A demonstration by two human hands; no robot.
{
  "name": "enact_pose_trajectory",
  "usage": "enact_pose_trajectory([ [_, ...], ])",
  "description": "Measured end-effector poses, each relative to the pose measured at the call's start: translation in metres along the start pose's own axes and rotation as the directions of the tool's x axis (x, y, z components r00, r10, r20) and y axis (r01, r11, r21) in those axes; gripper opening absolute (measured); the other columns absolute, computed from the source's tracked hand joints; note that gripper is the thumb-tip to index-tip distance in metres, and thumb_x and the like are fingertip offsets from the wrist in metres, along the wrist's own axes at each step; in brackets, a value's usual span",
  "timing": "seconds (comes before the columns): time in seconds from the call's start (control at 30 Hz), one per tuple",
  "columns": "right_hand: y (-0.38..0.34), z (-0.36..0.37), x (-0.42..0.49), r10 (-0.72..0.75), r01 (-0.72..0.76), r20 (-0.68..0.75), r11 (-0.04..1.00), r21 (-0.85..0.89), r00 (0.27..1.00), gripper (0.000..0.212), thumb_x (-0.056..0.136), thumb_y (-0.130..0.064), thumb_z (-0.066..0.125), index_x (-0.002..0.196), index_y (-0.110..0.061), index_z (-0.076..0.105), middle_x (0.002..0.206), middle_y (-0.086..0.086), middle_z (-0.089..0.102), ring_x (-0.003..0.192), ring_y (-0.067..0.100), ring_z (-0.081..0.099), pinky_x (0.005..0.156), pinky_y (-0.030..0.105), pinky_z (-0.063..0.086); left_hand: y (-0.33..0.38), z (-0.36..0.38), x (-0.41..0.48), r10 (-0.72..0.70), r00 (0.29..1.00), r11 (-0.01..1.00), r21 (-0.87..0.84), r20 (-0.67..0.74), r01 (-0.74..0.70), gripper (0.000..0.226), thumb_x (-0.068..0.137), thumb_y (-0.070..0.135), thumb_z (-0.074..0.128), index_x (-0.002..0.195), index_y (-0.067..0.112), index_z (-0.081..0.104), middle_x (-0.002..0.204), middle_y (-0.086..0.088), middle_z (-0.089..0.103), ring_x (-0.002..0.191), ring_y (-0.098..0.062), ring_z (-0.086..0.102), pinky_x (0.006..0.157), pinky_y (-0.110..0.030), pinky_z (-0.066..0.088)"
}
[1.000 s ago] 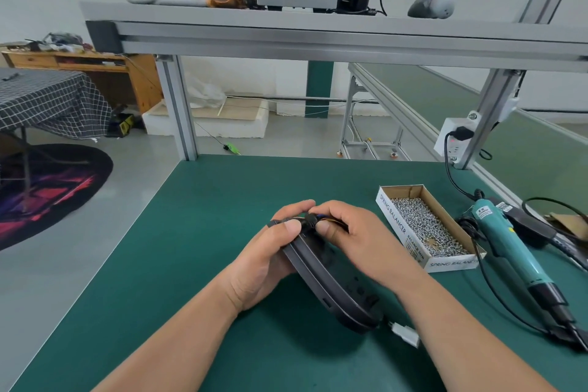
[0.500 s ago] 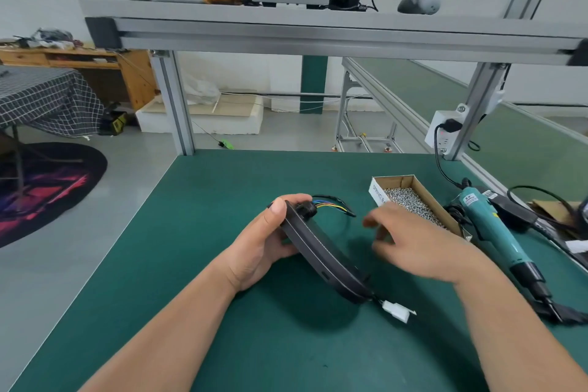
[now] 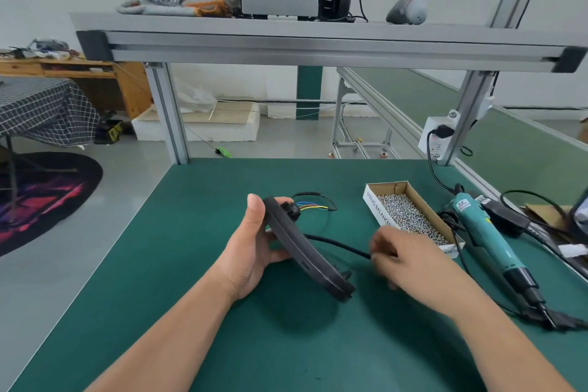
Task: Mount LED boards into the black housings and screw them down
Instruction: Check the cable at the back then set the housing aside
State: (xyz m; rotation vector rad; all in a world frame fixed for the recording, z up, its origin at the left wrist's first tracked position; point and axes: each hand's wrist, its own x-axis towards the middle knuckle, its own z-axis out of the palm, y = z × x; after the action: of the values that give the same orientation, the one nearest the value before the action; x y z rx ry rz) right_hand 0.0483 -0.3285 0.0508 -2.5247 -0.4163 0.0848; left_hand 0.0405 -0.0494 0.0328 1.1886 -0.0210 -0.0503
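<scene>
A curved black housing stands on edge above the green mat, with my left hand gripping its upper end, thumb on top. Blue, yellow and black wires stick out of that upper end. From behind the housing a black cable runs right to my right hand. That hand is blurred, and its fingertips pinch the cable's end. No LED board shows from this side.
An open cardboard box of small screws sits right of my right hand. A teal electric screwdriver with its cords lies further right. An aluminium shelf spans overhead, and a wall socket hangs on the right post.
My right hand left the housing's top, swung out to the right and now holds the black cable, drawn out to the side. My left hand kept hold of the housing.
</scene>
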Motion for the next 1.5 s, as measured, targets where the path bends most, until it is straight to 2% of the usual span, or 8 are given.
enact_pose_trajectory([
  [0.13,-0.012,0.010,-0.001,-0.137,0.195,-0.214,0.940,0.281,0.967,0.010,0.104,-0.032,0.060,0.105,-0.038,0.069,0.077,-0.015,0.067,0.063,0.003,0.056,0.061,0.014,0.041,-0.004,0.003,0.004,0.006,0.999,0.999,0.039,-0.035,-0.005,0.107,0.058,0.099,0.061,0.130,0.019,0.069,0.124,-0.003,0.074,0.108,-0.029,0.066,0.089,-0.056,0.062],
  [0.33,-0.038,0.022,-0.015,-0.397,0.402,-0.219,0.915,-0.024,0.891,0.053,0.087,-0.082,0.057,0.118,-0.040,0.063,0.102,-0.020,0.056,0.092,0.006,0.060,0.077,0.025,0.047,-0.006,0.010,0.005,-0.008,0.994,0.998,0.063,-0.107,0.014,0.079,0.061,0.096,0.059,0.109,0.037,0.080,0.115,0.004,0.078,0.118,-0.029,0.069,0.093,-0.061,0.061],
  [0.47,-0.042,0.027,-0.014,-0.396,0.362,-0.306,0.918,-0.165,0.865,0.034,0.088,-0.056,0.065,0.115,-0.035,0.065,0.100,-0.016,0.055,0.081,0.008,0.057,0.070,0.035,0.051,-0.006,0.007,0.004,-0.007,0.992,0.994,0.108,-0.127,0.021,0.097,0.058,0.103,0.056,0.124,0.034,0.075,0.128,0.005,0.075,0.127,-0.026,0.065,0.096,-0.061,0.060],
  [0.6,-0.031,0.023,-0.007,-0.218,0.236,-0.375,0.972,0.003,0.901,0.012,0.093,-0.036,0.070,0.105,-0.037,0.068,0.098,-0.018,0.064,0.091,0.006,0.061,0.081,0.033,0.051,-0.007,0.002,0.004,-0.033,0.997,0.969,0.241,-0.066,0.048,0.092,0.075,0.100,0.037,0.134,0.038,0.070,0.138,0.010,0.070,0.126,-0.019,0.068,0.098,-0.054,0.060],
  [0.8,-0.010,0.008,-0.001,-0.005,0.142,-0.335,0.911,0.387,0.942,0.018,0.097,-0.021,0.072,0.096,-0.038,0.074,0.092,-0.016,0.076,0.086,0.002,0.069,0.075,0.012,0.047,-0.014,0.000,0.012,0.009,0.986,0.983,0.184,-0.167,0.022,0.090,0.073,0.095,0.043,0.133,0.031,0.066,0.118,-0.002,0.070,0.086,-0.023,0.070,0.064,-0.044,0.062],
  [0.97,0.003,-0.004,0.003,0.118,0.130,-0.372,0.805,0.579,0.921,0.021,0.086,-0.040,0.068,0.104,-0.034,0.077,0.077,-0.012,0.072,0.066,0.009,0.059,0.059,0.029,0.055,-0.018,-0.004,0.016,0.021,0.978,0.986,0.167,-0.206,0.014,0.079,0.088,0.088,0.042,0.127,0.023,0.066,0.106,-0.013,0.061,0.060,-0.019,0.054,0.049,-0.034,0.051],
  [1.27,0.023,-0.058,-0.002,0.330,0.317,-0.570,0.578,0.752,0.752,0.010,0.089,-0.024,0.071,0.090,-0.023,0.080,0.076,-0.004,0.072,0.056,0.015,0.058,0.044,0.024,0.044,-0.022,-0.009,0.016,0.032,0.983,0.962,0.272,-0.183,0.019,0.078,0.082,0.085,0.049,0.119,0.021,0.072,0.090,-0.004,0.070,0.061,-0.020,0.054,0.052,-0.034,0.051],
  [1.5,0.070,-0.117,-0.032,0.498,0.388,-0.619,0.494,0.778,0.607,0.034,0.102,-0.011,0.062,0.073,-0.023,0.076,0.069,-0.005,0.065,0.053,0.015,0.053,0.043,0.020,0.038,-0.027,-0.015,0.018,0.048,0.986,0.955,0.298,-0.158,0.001,0.079,0.078,0.089,0.054,0.113,0.021,0.076,0.089,-0.005,0.071,0.061,-0.021,0.054,0.052,-0.034,0.051],
])
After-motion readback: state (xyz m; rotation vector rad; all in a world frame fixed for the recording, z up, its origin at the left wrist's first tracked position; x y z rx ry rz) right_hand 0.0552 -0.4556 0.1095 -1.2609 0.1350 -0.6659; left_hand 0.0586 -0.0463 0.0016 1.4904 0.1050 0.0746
